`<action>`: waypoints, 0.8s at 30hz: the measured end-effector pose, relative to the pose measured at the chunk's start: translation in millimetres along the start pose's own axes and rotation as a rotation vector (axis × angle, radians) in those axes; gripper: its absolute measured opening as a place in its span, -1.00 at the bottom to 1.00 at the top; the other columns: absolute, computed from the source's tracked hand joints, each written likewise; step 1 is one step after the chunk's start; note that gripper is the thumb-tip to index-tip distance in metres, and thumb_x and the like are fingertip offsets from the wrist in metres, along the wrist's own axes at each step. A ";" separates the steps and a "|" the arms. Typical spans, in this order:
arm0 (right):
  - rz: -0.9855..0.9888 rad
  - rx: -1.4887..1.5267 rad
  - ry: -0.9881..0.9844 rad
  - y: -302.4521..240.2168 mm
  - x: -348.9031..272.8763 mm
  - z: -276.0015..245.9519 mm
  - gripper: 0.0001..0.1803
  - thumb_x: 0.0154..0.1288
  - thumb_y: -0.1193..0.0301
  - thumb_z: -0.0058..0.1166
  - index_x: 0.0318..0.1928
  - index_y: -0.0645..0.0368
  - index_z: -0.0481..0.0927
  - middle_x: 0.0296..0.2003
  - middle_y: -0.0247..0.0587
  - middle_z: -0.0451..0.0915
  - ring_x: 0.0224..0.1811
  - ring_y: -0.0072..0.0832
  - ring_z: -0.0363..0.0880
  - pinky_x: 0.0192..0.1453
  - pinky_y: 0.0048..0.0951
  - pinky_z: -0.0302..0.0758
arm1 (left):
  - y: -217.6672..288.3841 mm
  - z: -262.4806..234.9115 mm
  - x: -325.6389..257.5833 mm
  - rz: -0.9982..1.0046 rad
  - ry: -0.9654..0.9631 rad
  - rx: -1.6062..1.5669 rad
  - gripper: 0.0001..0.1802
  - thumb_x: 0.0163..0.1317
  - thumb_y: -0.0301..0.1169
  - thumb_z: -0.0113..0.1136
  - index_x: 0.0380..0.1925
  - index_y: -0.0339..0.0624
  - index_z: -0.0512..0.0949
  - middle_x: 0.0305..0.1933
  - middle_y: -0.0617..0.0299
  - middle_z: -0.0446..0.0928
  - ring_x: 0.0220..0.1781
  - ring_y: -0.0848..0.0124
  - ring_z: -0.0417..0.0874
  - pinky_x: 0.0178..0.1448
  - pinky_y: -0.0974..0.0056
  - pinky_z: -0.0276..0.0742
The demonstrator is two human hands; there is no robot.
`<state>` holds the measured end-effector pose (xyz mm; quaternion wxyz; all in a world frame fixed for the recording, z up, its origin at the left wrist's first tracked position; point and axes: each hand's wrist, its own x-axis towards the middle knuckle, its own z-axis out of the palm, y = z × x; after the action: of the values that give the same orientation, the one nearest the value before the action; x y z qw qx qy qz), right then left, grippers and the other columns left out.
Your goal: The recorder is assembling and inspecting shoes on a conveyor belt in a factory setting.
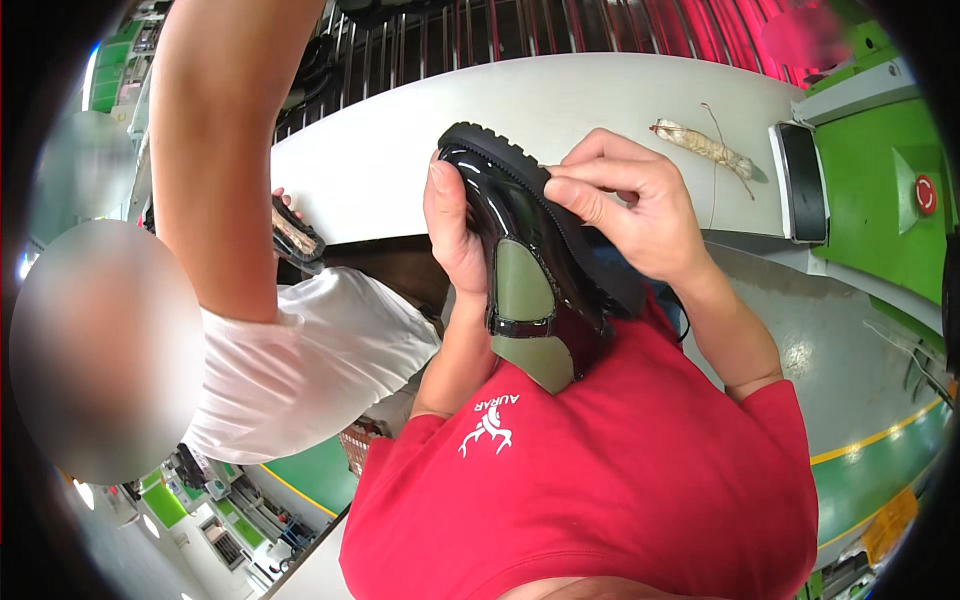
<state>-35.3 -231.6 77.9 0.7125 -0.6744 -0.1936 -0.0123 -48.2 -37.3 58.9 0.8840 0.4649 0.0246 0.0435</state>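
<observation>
A glossy black ankle boot (510, 215) is held up before my chest, toe pointing away and its chunky black sole (580, 225) turned to the right. Olive-green panels show on its shaft. My left hand (455, 225) grips the toe end from the left, thumb on the upper; its other fingers are mostly hidden behind the boot. At the sole's right edge my right hand (630, 200) is closed, with thumb and index finger pinched against the rim. Whether a small thing lies between those fingertips cannot be made out.
A white worktop (390, 120) lies beyond the boot, with a cream bundle of cord (705, 147) on it. Metal rollers (520, 30) run behind. At right stands a green machine (880, 190) with a red button. To the left, a co-worker in a white shirt (310, 350) reaches an arm across.
</observation>
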 end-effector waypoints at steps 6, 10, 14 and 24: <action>-0.117 -0.307 0.012 7.0 -29.3 -16.7 -0.57 0.36 0.39 0.49 0.19 0.26 0.79 -0.11 -0.11 0.70 -0.10 -0.30 0.71 0.05 -0.32 0.64 | 2.4 5.6 4.1 0.160 0.097 0.164 -0.49 0.64 -0.02 0.19 0.13 -0.34 0.52 0.01 0.09 0.68 -0.01 0.38 0.70 0.15 0.29 0.62; -0.423 -0.591 0.023 16.5 -80.5 -28.9 -0.30 0.15 -0.11 0.59 0.14 0.13 0.80 0.06 -0.03 0.63 0.10 -0.06 0.61 0.22 0.00 0.56 | 18.1 6.5 17.9 0.289 0.078 0.256 -0.55 0.62 -0.13 0.24 0.14 -0.35 0.51 -0.02 0.05 0.70 -0.07 0.33 0.75 0.10 0.21 0.70; -0.495 -0.791 0.182 38.1 -105.7 1.7 -0.07 0.03 -0.09 0.67 0.31 0.08 0.55 0.23 0.08 0.53 0.19 0.02 0.58 0.32 0.19 0.44 | 4.9 29.8 19.6 0.282 0.223 0.298 -0.63 0.60 -0.18 0.30 0.07 -0.29 0.56 -0.07 0.17 0.70 -0.11 0.44 0.72 0.05 0.30 0.66; -0.536 -0.697 0.266 36.8 -114.4 -34.6 0.03 0.36 0.03 0.51 0.62 0.25 0.26 0.26 0.30 0.46 0.18 0.10 0.55 0.18 0.07 0.56 | 14.8 71.1 38.1 0.378 -0.296 0.243 -0.32 0.27 -0.45 0.56 0.28 -0.29 0.36 0.27 -0.15 0.65 0.30 0.15 0.74 0.35 0.11 0.69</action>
<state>-121.9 -289.5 8.6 0.4333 -0.7925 -0.2524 -0.3472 -5.1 -83.4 111.3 0.7920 0.5650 -0.1872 0.1360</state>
